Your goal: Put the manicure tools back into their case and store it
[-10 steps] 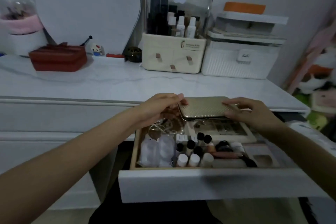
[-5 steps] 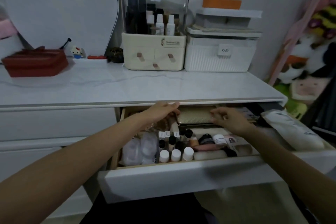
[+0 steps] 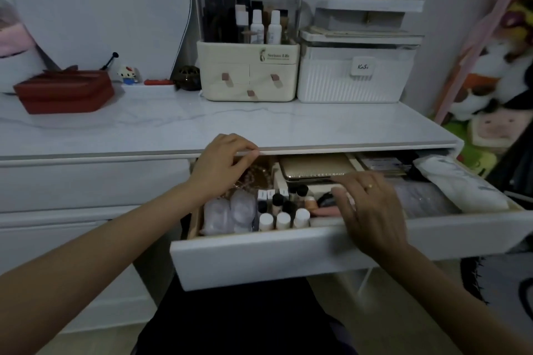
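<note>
Since the gold manicure case (image 3: 314, 166) lies shut at the far middle of the open drawer (image 3: 259, 259), I judge storing nearly done. My left hand (image 3: 222, 167) hovers empty, fingers loosely curled; my right hand (image 3: 372, 210) rests flat-fingered just near of the case. Small white-capped bottles (image 3: 282, 220) fill the near compartment.

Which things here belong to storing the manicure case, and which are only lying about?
Belong to the job: gold case, open drawer, left hand, right hand.

Lying about: small bottles, red box, cosmetics organiser, white storage box.
</note>
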